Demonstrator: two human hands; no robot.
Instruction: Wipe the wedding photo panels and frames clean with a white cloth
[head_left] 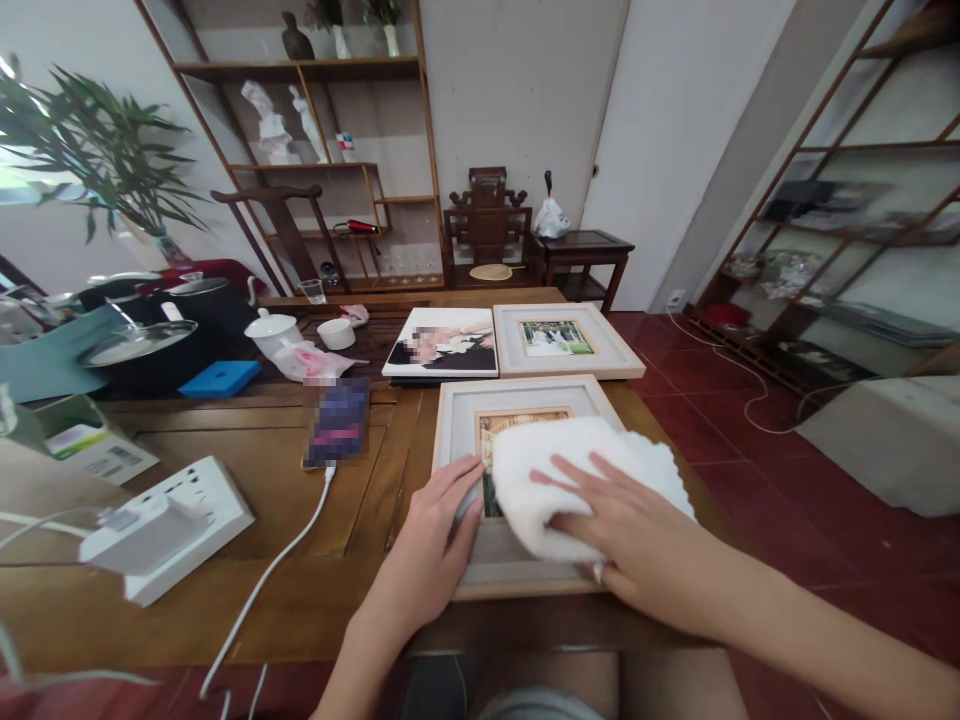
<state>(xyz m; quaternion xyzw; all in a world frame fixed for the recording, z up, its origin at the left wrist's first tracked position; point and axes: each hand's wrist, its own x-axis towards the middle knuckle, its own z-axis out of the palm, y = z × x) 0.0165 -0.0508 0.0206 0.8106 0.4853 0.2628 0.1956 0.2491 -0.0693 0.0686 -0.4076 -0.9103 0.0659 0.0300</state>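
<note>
A light wooden picture frame point(448, 415) with a pale mat lies flat near the table's front edge. My left hand point(439, 535) holds the left side of this frame, its fingers reaching onto the front. A fluffy white cloth point(547, 450) with a scalloped edge is bunched in my right hand point(622, 520), pressed on the frame's face, fingers spread over the cloth. The cloth and hands hide much of the photo point(487, 430) inside. Just behind are a second framed photo point(556, 338) and a stack topped by a white-edged picture panel point(442, 345).
On the wooden table point(285, 610), to the left, are a phone point(337, 425) on a white cable, a power strip point(187, 530), a blue box point(220, 378), an opened carton point(90, 445), a white teapot point(271, 330) and dark pots point(142, 350). Red floor tiles point(720, 425) lie right.
</note>
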